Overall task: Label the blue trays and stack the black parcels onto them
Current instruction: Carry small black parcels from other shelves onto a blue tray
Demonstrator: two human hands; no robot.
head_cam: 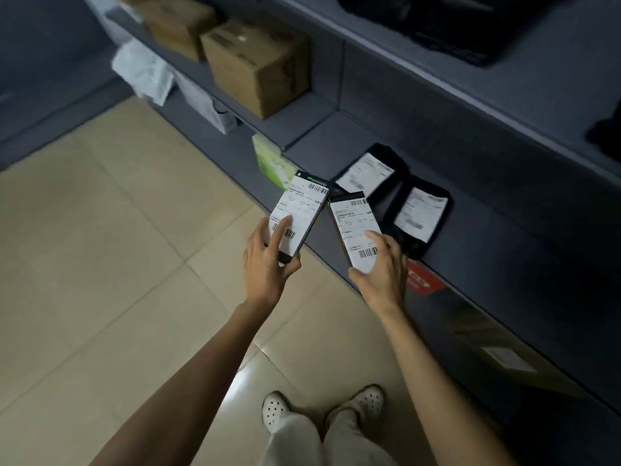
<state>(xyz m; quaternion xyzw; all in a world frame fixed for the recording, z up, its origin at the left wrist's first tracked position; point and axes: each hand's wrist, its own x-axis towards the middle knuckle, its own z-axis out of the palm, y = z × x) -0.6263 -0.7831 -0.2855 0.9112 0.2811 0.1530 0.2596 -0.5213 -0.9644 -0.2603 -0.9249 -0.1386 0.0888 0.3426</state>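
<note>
The left hand has thumb and fingers clamped on one parcel, the right hand likewise on another parcel, beside the shelf where two more parcels lie.

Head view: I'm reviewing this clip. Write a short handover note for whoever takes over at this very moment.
Left hand grips the left parcel, with a finger on its white label.
Right hand grips the right parcel.
Both parcels are black and held near the front edge of the grey shelf.
Two more labelled black parcels lie flat on that shelf: the far parcel and the near parcel.
Done: no stacking shows here, and no blue tray is in view.
Left: find and label the trays, then stack all four parcels.
</note>
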